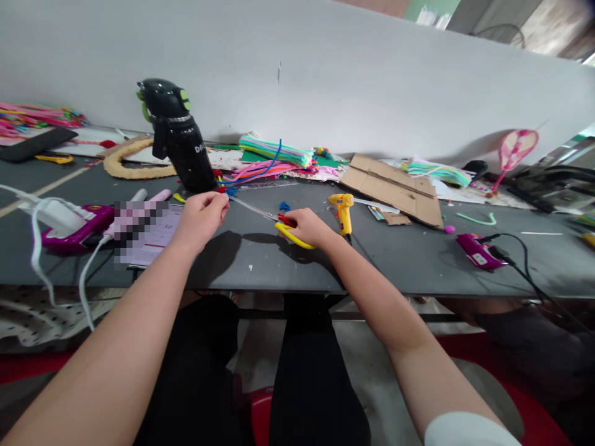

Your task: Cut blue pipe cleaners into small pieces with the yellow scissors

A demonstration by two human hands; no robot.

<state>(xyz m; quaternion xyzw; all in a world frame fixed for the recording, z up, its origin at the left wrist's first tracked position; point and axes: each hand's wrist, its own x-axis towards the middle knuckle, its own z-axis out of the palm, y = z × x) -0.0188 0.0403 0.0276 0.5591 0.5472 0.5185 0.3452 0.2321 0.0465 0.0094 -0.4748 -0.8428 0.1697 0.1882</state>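
My right hand (307,226) is wrapped round the handles of a pair of scissors (270,216) with yellow and red grips. The blades point left, with the tips reaching my left hand (204,214). Thumb and fingers of that hand are pinched together above the table. Whatever is between them is too small or hidden to name. Bits of blue and red fuzzy material show just beyond the left fingertips; I cannot tell whether they are held or lie behind. A small blue fuzzy scrap (284,205) lies on the table beyond the scissors.
A black bottle (188,152) stands behind my left hand. The yellow glue gun (343,212) sits right of my right hand, near folded cardboard (395,189). Pipe cleaner bundles (276,150) lie along the wall. Purple power strips (481,251) with cables flank the work area.
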